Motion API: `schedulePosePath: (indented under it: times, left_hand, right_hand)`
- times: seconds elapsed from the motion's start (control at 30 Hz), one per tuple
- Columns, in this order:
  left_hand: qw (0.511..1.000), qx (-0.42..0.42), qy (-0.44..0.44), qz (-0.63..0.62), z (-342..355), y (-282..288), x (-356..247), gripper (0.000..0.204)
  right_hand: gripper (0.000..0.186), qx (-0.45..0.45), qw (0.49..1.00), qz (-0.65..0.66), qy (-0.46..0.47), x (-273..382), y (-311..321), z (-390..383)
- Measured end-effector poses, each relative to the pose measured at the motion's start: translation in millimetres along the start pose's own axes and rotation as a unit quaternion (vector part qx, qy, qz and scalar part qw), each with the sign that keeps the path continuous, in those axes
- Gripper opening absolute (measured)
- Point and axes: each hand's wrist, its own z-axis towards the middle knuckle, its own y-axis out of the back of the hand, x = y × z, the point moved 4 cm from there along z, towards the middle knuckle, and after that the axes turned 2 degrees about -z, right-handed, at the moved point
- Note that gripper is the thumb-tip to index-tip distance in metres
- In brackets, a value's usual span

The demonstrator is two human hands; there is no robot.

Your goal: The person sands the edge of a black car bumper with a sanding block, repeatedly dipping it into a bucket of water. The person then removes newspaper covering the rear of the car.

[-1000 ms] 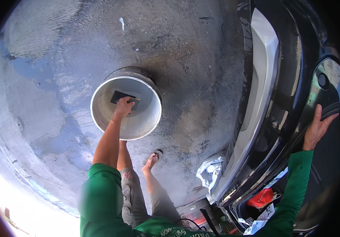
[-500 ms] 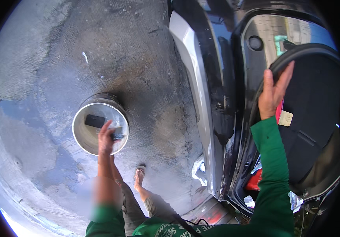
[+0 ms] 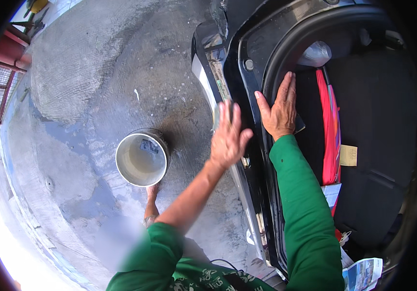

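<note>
My left hand (image 3: 228, 138) is lifted with its fingers spread and holds nothing; it hovers by the black rear edge of a car (image 3: 247, 82). My right hand (image 3: 280, 109) lies flat on the rubber rim of the open boot (image 3: 266, 63). A dark flat corner shows under its palm, and I cannot tell what it is. Both sleeves are green. Down to the left a white bucket (image 3: 121, 169) stands on the wet concrete, holding cloudy water and a dark sponge (image 3: 149, 145).
Inside the boot lie a long red folded thing (image 3: 328, 131), a clear plastic bag (image 3: 315, 53) and some paper (image 3: 363, 274). My bare foot (image 3: 152, 194) is just below the bucket. A red metal gate (image 3: 5, 53) stands at the far left.
My left hand has come up out of the bucket and across to the car's edge. My right hand slid from the upper boot rim to its left side. The view swung toward the boot.
</note>
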Motion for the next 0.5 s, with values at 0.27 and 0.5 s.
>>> schedulePosePath:
  times: [0.27, 0.5]
  left_hand:
    - [0.99, -0.139, 0.003, 0.006, 119, 40, 49, 0.074]
    - [0.993, 0.077, -0.082, -0.046, -63, -10, -18, 0.072]
  right_hand:
    - [0.104, -0.015, 0.999, 0.042, 0.022, 8, 1, 7]
    - [0.105, -0.019, 0.999, 0.043, 0.004, -2, 1, 2]
